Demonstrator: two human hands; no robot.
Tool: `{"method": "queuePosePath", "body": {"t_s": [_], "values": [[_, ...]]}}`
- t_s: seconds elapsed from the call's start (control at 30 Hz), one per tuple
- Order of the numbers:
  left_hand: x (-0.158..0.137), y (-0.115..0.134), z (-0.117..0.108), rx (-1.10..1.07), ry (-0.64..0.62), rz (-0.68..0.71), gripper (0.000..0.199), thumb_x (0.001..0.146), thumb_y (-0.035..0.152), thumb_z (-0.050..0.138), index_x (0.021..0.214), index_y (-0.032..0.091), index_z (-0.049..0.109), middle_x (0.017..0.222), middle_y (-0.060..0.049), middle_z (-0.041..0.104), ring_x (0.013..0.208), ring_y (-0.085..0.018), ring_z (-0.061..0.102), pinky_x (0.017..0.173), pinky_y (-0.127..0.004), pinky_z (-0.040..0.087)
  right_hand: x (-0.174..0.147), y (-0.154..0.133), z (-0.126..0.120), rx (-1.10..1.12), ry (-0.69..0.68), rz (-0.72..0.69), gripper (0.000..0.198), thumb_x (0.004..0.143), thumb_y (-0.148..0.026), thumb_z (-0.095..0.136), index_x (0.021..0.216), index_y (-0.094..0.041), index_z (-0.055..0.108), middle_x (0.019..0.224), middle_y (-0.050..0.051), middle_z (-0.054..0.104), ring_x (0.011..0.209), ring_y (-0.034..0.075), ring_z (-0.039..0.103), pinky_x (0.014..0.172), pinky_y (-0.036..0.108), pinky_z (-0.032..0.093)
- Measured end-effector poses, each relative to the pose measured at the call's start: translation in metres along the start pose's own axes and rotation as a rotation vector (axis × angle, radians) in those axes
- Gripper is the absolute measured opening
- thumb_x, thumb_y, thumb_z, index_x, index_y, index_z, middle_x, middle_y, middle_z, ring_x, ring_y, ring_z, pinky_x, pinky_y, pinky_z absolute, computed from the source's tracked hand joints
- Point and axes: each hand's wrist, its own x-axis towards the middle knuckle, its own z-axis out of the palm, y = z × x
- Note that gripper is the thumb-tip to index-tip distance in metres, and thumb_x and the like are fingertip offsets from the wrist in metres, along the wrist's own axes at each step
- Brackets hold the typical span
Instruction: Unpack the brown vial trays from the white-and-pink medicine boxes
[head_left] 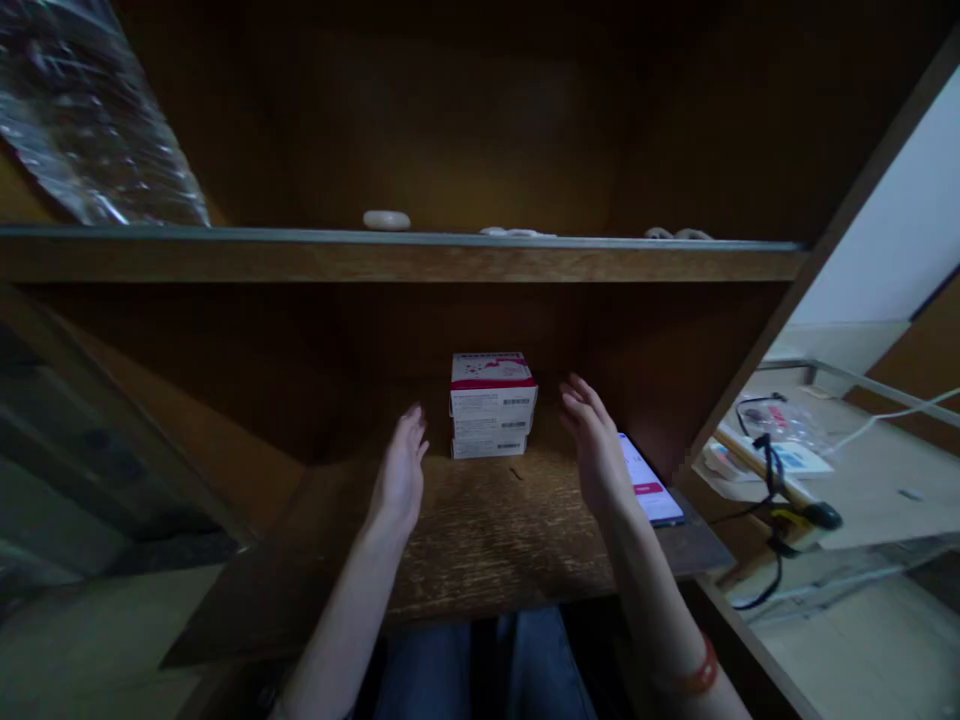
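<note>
A stack of three white boxes with red bands [492,405] stands on the dark wooden shelf [480,540] inside a cabinet. My left hand [401,478] hovers open just left of the stack, palm facing it, apart from it. My right hand [596,445] is held open on the stack's right side, palm inward, also not touching. A red band circles my right wrist. Both hands hold nothing.
A lit phone [649,482] lies on the shelf behind my right hand. An upper shelf [397,252] carries small pale objects and a crinkled plastic bag [90,130]. Outside at right, cables, a packet and a tool [780,470] lie on a pale surface.
</note>
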Motion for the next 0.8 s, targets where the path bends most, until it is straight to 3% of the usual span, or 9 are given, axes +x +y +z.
{"method": "queuePosePath", "body": {"t_s": [0.03,0.1,0.23,0.33,0.57,0.67,0.8], "values": [[0.006,-0.004,0.007,0.010,-0.022,0.011,0.045,0.088,0.044,0.047,0.127,0.023,0.053,0.154,-0.007,0.039,0.143,-0.021,0.032,0.117,-0.041,0.020,0.012,0.007,0.003,-0.025,-0.050,0.075,0.055,0.075,-0.044,0.065,0.127,-0.027,0.057,0.151,0.003,0.043,0.141,0.023,0.036,0.116,0.041,0.024],[0.015,-0.011,0.019,0.034,-0.081,0.042,0.047,0.086,0.046,0.051,0.128,0.024,0.053,0.155,-0.004,0.038,0.145,-0.020,0.028,0.119,-0.039,0.016,0.031,0.019,0.009,-0.046,-0.102,0.145,0.051,0.075,-0.046,0.065,0.121,-0.024,0.061,0.153,0.004,0.040,0.142,0.026,0.033,0.116,0.044,0.024],[0.021,-0.018,0.035,0.089,-0.196,0.096,0.042,0.089,0.046,0.048,0.120,0.021,0.060,0.139,-0.007,0.056,0.133,-0.023,0.046,0.114,-0.038,0.030,0.045,0.032,0.022,-0.032,-0.225,0.161,0.036,0.079,-0.043,0.058,0.106,-0.020,0.067,0.127,0.007,0.066,0.124,0.027,0.054,0.108,0.044,0.037],[0.017,-0.017,0.037,0.144,-0.180,0.130,0.040,0.089,0.047,0.051,0.119,0.022,0.060,0.136,-0.007,0.058,0.131,-0.025,0.048,0.113,-0.039,0.031,0.041,0.036,0.028,-0.013,-0.238,0.111,0.036,0.083,-0.044,0.056,0.108,-0.020,0.065,0.115,0.006,0.071,0.113,0.025,0.061,0.102,0.039,0.043],[-0.023,-0.011,0.030,0.158,-0.148,0.227,0.037,0.090,0.056,0.049,0.106,0.024,0.058,0.123,-0.006,0.063,0.124,-0.025,0.053,0.104,-0.034,0.040,-0.002,0.023,0.034,0.049,-0.033,-0.034,0.034,0.086,-0.050,0.057,0.108,-0.024,0.058,0.115,0.004,0.066,0.112,0.022,0.059,0.099,0.036,0.044],[-0.048,-0.014,0.028,0.009,-0.110,0.279,0.033,0.092,0.055,0.045,0.107,0.026,0.052,0.120,-0.003,0.063,0.117,-0.021,0.057,0.101,-0.034,0.043,-0.031,0.012,0.034,0.155,0.049,-0.102,0.027,0.085,-0.043,0.064,0.105,-0.025,0.061,0.124,0.003,0.063,0.120,0.021,0.055,0.102,0.037,0.043],[-0.074,-0.020,0.021,-0.182,-0.002,0.306,0.025,0.087,0.043,0.061,0.102,0.026,0.052,0.117,-0.003,0.063,0.114,-0.020,0.059,0.099,-0.033,0.045,-0.064,0.009,0.027,0.255,0.092,-0.019,0.037,0.077,-0.033,0.073,0.112,-0.026,0.063,0.131,0.005,0.061,0.121,0.024,0.056,0.099,0.038,0.047]]}}
